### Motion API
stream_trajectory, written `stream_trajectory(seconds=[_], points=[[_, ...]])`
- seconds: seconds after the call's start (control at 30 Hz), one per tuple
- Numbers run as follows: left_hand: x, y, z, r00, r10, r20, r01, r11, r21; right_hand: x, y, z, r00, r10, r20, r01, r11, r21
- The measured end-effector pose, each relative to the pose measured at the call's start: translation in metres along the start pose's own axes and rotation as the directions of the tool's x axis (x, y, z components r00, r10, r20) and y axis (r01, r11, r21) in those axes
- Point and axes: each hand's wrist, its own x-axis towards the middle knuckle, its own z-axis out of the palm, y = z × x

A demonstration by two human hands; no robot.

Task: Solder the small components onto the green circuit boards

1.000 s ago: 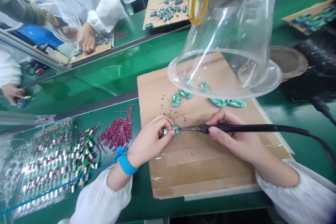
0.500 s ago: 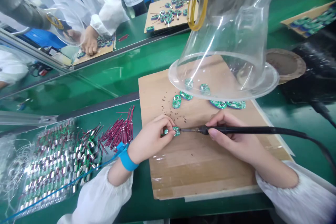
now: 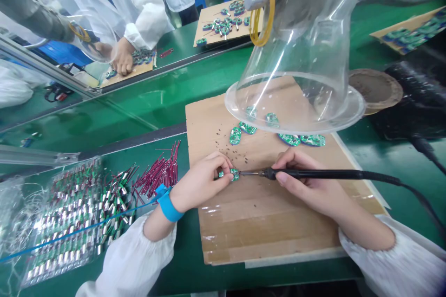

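My left hand [image 3: 201, 180] pinches a small green circuit board [image 3: 232, 174] down on a cardboard work mat [image 3: 265, 218]. A blue strap [image 3: 167, 204] circles that wrist. My right hand [image 3: 306, 183] grips a black soldering iron [image 3: 313, 174] like a pen, its metal tip touching the board's right edge. The iron's cable runs off to the right. Several more green boards [image 3: 244, 131] lie further back on the mat, some under a clear plastic fume hood [image 3: 296, 79].
Red-and-green wired parts [image 3: 104, 199] lie in a heap and in a clear tray [image 3: 52, 236] at left. A brown round stand [image 3: 376, 88] sits at right. Across the green belt [image 3: 139, 97], another person's hands [image 3: 120, 55] work on a cardboard mat; another board-covered mat [image 3: 223, 21] lies beyond.
Both hands stay on the board and iron. Only the view has shifted slightly, so everything sits a little lower and to the right in the picture.
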Motion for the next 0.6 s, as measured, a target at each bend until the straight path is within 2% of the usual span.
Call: stream_trajectory(seconds=[0.27, 0.6], points=[[0.0027, 0.0015, -0.0030, 0.999, -0.007, 0.032, 0.006, 1.000, 0.024, 0.0006, -0.0015, 0.0003, 1.000, 0.004, -0.022, -0.004, 1.000, 0.020], [0.0024, -0.0018, 0.0017, 0.999, 0.036, -0.026, -0.035, 0.999, 0.029, -0.0050, 0.0041, -0.0002, 0.989, 0.021, -0.146, -0.016, 0.999, 0.035]])
